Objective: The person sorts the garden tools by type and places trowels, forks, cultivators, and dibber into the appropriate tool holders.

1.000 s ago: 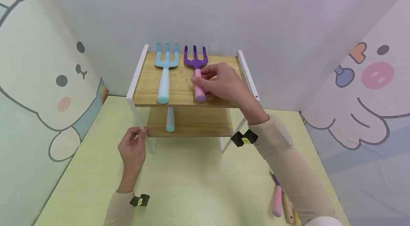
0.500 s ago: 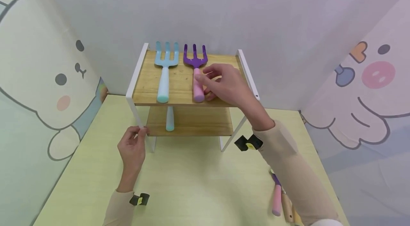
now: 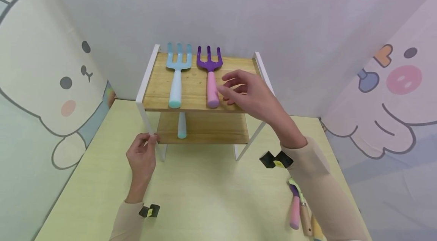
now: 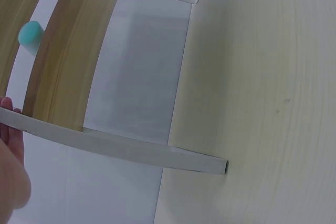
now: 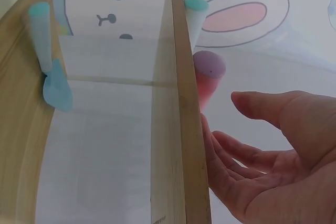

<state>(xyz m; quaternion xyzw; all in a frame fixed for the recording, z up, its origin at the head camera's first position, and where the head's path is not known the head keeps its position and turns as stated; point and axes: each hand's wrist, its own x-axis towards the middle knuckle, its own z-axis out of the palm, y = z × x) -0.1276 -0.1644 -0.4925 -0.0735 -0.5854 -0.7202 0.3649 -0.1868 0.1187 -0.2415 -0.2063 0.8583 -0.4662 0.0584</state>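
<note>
A hand fork with purple tines and a pink handle (image 3: 212,91) lies on the top board of a two-tier shelf rack (image 3: 194,93). Just right of that handle is my right hand (image 3: 250,95), fingers loosely bent and holding nothing; the right wrist view shows a gap between thumb and handle. A light blue hand fork (image 3: 175,83) lies to its left, tines toward the wall. On the lower board rests a light blue hand trowel (image 5: 56,90), its blade hidden in the head view. My left hand (image 3: 141,155) grips the rack's white left leg (image 4: 115,146) beside the lower board.
At the right of the pale table (image 3: 201,195) lie more tools: one with a pink handle (image 3: 295,212), one with a wooden handle (image 3: 305,218) and a yellow one (image 3: 316,229), partly behind my right sleeve. A cartoon-printed cloth (image 3: 218,9) hangs behind the rack.
My right hand has let go of the pink handle and moved a little to the right. The purple fork stays on the top board. My left hand keeps its place on the rack.
</note>
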